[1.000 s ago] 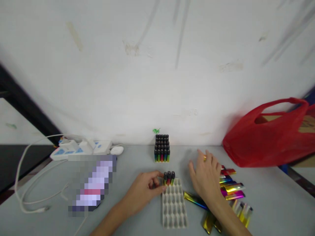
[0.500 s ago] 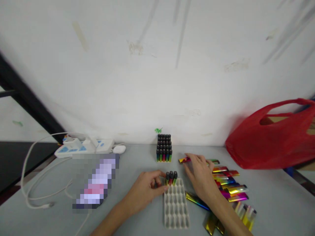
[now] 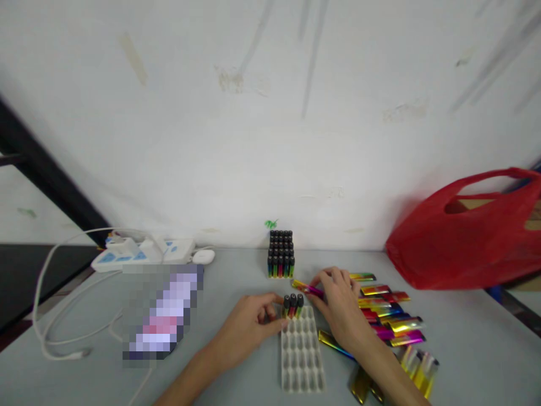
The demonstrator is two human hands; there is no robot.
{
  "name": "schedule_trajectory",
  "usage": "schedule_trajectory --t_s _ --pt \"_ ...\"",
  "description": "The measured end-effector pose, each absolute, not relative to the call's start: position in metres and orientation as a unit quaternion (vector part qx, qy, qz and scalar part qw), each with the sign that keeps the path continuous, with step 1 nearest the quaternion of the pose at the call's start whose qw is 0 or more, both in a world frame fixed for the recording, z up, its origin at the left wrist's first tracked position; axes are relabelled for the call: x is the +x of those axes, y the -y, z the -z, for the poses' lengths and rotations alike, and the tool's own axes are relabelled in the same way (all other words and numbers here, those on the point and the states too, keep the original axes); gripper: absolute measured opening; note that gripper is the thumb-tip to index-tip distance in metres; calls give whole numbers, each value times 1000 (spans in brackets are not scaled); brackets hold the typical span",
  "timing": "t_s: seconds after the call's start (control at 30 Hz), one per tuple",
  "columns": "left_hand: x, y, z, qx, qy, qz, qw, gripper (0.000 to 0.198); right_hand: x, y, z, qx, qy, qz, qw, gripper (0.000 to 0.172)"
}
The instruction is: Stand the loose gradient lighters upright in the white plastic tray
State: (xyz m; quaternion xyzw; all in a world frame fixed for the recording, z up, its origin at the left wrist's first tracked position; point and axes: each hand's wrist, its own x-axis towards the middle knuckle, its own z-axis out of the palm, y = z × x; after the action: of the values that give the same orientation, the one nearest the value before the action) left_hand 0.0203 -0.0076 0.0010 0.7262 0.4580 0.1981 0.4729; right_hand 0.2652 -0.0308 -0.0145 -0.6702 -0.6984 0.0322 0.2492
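Observation:
A white slotted tray (image 3: 301,356) lies on the grey table in front of me, with three black-capped lighters (image 3: 292,305) standing in its far row. My left hand (image 3: 250,327) rests at the tray's far left corner, fingers curled against those lighters. My right hand (image 3: 340,307) is closed on a shiny rainbow-coloured lighter (image 3: 306,288), held just above and right of the tray's far end. A pile of metallic lighters (image 3: 391,321) lies to the right of that hand.
A full block of black-capped lighters (image 3: 280,254) stands by the wall. A red plastic bag (image 3: 465,237) sits at the right. A white power strip (image 3: 143,252) with cables (image 3: 54,304) and a blurred-out object (image 3: 163,316) lie at the left.
My right hand reached into the pile, took one lighter and carried it left toward the tray's far end. My left hand stayed by the three standing lighters.

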Motion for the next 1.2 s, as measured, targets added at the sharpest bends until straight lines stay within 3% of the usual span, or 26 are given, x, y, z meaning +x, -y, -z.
schedule_trajectory --t_s 0.17,0.43,0.6,0.77,1.2 --pt "20 8 -2 725 -459 -192 477 30 267 30 5 -634 706 -114 295 2" --pt "21 8 -3 728 -464 -193 467 27 263 28 -6 -564 546 -312 536 36" --pt "21 8 -2 728 -456 -201 471 28 258 26 -14 -474 333 -494 648 42" --pt "20 7 -1 732 -458 -193 467 27 255 28 -22 -413 235 -594 649 45" --pt "21 8 -4 726 -460 -193 473 30 251 31 -13 -384 324 -648 572 45"
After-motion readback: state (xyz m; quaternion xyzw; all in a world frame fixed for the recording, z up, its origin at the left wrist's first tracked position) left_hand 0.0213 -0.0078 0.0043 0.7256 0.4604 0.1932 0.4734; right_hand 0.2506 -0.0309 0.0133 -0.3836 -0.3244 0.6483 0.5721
